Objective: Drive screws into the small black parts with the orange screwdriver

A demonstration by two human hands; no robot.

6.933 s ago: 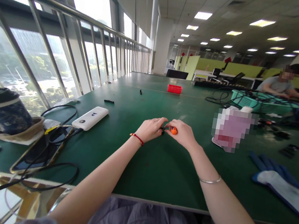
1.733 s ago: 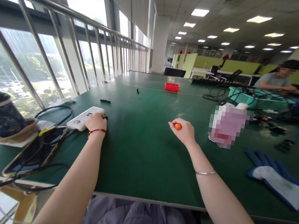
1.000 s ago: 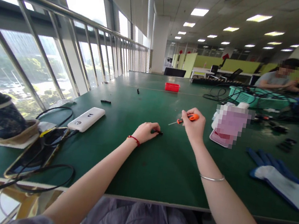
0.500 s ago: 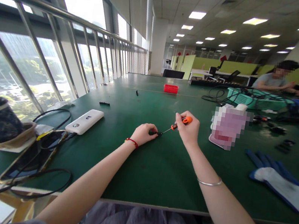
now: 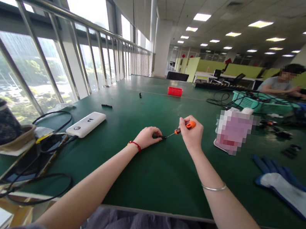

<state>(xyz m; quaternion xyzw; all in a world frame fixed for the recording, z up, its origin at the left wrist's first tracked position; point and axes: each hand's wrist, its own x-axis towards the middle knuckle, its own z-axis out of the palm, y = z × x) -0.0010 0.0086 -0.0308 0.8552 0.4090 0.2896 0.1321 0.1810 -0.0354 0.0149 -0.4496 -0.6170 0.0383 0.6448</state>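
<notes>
My right hand (image 5: 192,132) is closed around the orange and black handle of a screwdriver (image 5: 190,125). Its thin metal shaft slants down to the left, and the tip meets a small black part (image 5: 163,137) at the table surface. My left hand (image 5: 148,137), a red cord at the wrist, pinches that black part between thumb and fingers. Most of the part is hidden by the fingers, so its exact kind does not show.
On the green table (image 5: 142,175) lie a white power bank (image 5: 86,124), a cabled phone (image 5: 30,162), a blue-white glove (image 5: 287,188) and small black pieces (image 5: 106,105). A red basket (image 5: 175,91) and teal basket (image 5: 263,104) stand farther back. Two people sit at far right.
Both hands keep nearly the same pose. My right hand and the screwdriver have shifted very slightly; the tip stays at the black part.
</notes>
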